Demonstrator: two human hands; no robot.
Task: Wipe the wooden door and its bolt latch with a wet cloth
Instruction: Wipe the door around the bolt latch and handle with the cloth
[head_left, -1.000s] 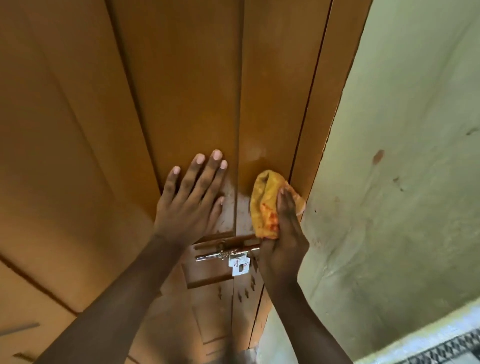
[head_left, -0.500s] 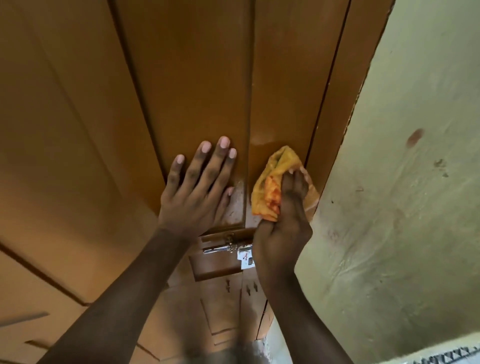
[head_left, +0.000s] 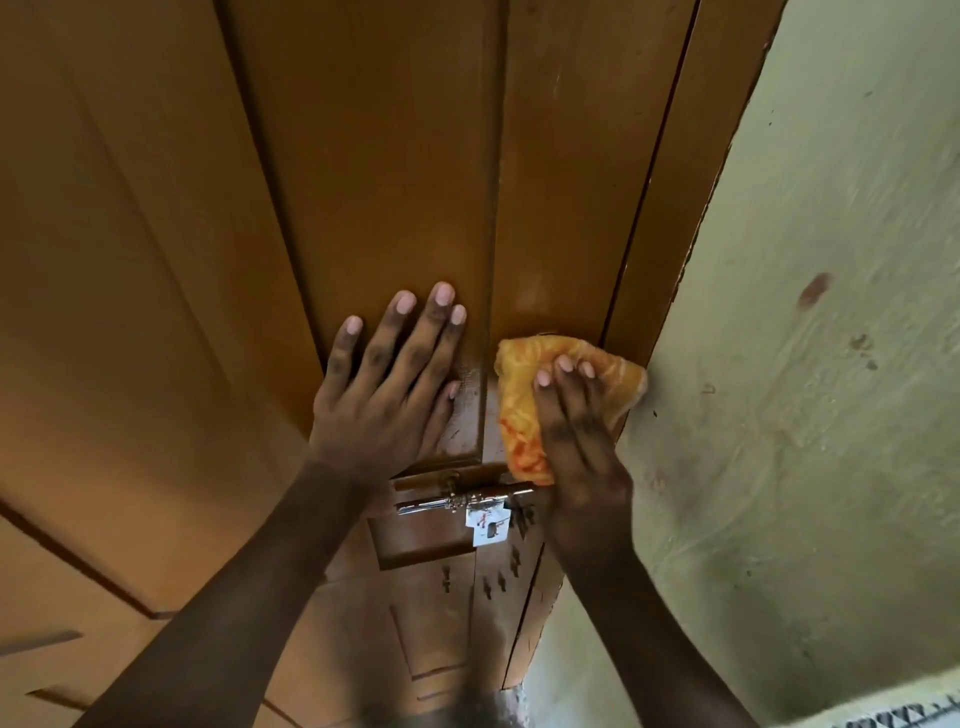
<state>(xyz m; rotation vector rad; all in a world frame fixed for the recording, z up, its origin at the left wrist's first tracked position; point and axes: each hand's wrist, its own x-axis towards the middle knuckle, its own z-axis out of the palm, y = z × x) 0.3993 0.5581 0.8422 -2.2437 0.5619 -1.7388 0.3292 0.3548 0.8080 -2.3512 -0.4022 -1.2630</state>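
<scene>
While the wooden door (head_left: 363, 156) fills most of the view, rising above both hands as brown panels split by upright grooves, a pale green plaster wall (head_left: 810, 364) stands just beyond the cloth-holding hand, on its outer side, marked with a few dark spots. Between them runs the door frame (head_left: 670, 249), a narrow brown strip that the cloth's outer edge touches. The left hand (head_left: 387, 395) lies flat on the door panel, beside the right hand and on its inner side, its fingers (head_left: 400, 332) straight, slightly spread and pointing up the door; it holds nothing. The right hand (head_left: 576, 441) presses an orange-yellow cloth (head_left: 519, 410) against the door's edge strip, fingers laid straight over the bunched fabric with the fingertips (head_left: 563, 366) showing on top; whether the thumb curls under the cloth cannot be told. The cloth bulges out above and to both sides of those fingers and hangs down along the palm's inner side. Directly below the cloth's lower corner, level with the right wrist, sits the metal bolt latch (head_left: 462, 501), lying across the door, with a small white plate (head_left: 488, 525) beneath it. Under the latch, several small dark marks (head_left: 498, 579) dot the wood, too small to identify.
</scene>
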